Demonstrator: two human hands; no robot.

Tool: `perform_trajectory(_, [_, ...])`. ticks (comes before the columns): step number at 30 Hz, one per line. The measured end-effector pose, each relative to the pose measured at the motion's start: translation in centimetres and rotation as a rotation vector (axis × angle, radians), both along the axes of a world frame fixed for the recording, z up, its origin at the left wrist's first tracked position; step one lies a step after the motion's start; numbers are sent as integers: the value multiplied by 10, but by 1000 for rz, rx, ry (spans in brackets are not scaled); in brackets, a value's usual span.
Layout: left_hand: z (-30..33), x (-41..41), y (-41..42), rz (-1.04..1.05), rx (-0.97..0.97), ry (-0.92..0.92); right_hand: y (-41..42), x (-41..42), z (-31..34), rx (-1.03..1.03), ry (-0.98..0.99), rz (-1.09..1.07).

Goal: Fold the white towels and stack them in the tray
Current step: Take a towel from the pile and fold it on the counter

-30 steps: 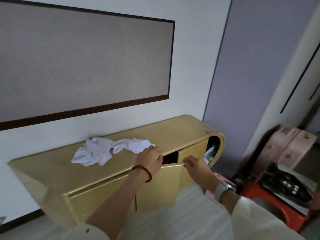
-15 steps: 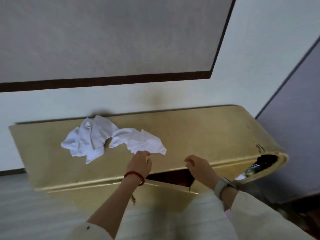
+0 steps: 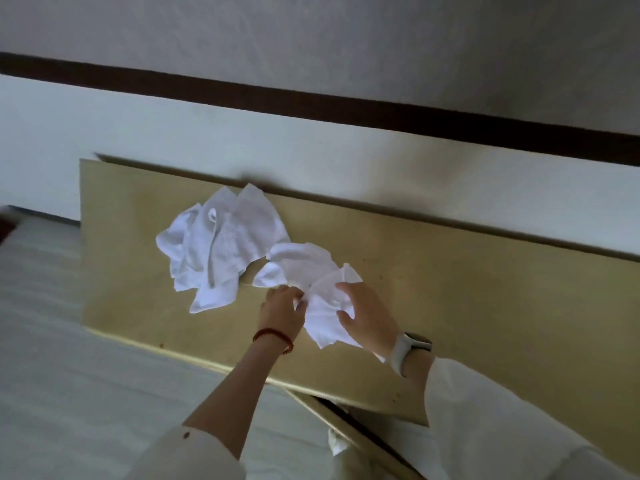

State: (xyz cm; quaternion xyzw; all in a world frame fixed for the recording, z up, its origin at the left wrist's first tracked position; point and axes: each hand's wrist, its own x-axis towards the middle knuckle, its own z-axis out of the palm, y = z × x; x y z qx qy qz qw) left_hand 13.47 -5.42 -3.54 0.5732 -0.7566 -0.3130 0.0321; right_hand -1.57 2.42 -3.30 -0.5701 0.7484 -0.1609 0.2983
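Towels first: two crumpled white ones on a smooth yellowish wooden worktop (image 3: 450, 289) that runs across the middle of the frame, pushed up against a pale wall. The bigger towel (image 3: 221, 251) is a wrinkled heap left of centre, thin soft cloth with a hem strip showing, one corner poking up at the back edge of the top. The smaller towel (image 3: 311, 282) is bunched just right of it, nearly touching, and its near end comes down toward the front edge.

Around that: a dark brown band (image 3: 311, 98) crosses the wall in the upper part of the frame with a greyish textured panel above it. Pale floor (image 3: 52, 341) on the left side. At the bottom right, under the top, a cabinet door (image 3: 346, 427) stands ajar with a dark gap behind it.

My left hand (image 3: 282, 313), red bead bracelet (image 3: 273, 336) on the wrist, has its fingers pinching the smaller towel's left edge. My right hand (image 3: 367, 320), watch (image 3: 407, 351) on the wrist, has fingers spread and curled around the same towel's near end, thumb on the cloth. The bigger towel is just left of my left hand, not touched.
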Motion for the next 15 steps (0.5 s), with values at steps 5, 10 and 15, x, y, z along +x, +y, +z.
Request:
perform_trajectory(5, [38,-7,-10,-56,-76,181,-36,-2,11,-228,118,107])
perform_trajectory(10, [93,-29,-19,38,-116,258,-54,-37,58,-267,49,35])
perform_trajectory(15, [138,-59,-23,-46,-151,271,-57,-96,119,-392,-22,-30])
